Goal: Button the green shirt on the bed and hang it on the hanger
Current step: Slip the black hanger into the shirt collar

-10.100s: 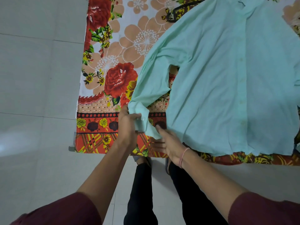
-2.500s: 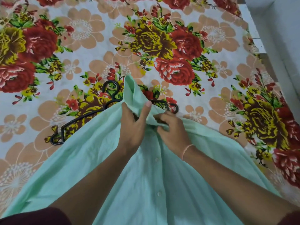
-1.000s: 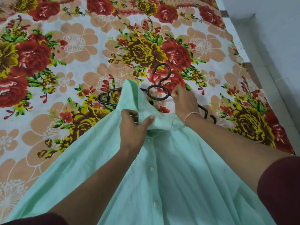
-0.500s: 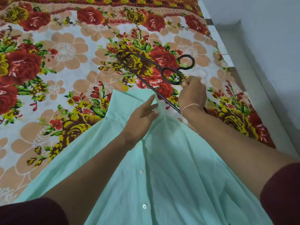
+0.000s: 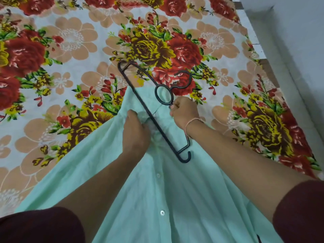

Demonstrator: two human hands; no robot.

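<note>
Green shirt (image 5: 175,199) lay on bed (image 5: 70,50), collar far end. Right hand (image 5: 184,113) pinched hanger (image 5: 158,125) below ring, tilted over collar; left hand (image 5: 135,135) gripped collar cloth. We judged risk: hanger end snagging neck opening, straining top button if forced.

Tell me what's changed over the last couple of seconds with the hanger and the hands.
The right hand let go of the collar of the green shirt, took the black hanger by its neck, lifted it off the bed and now holds it tilted over the collar. The left hand stays gripping the collar. The shirt still lies on the floral bedsheet.
</note>
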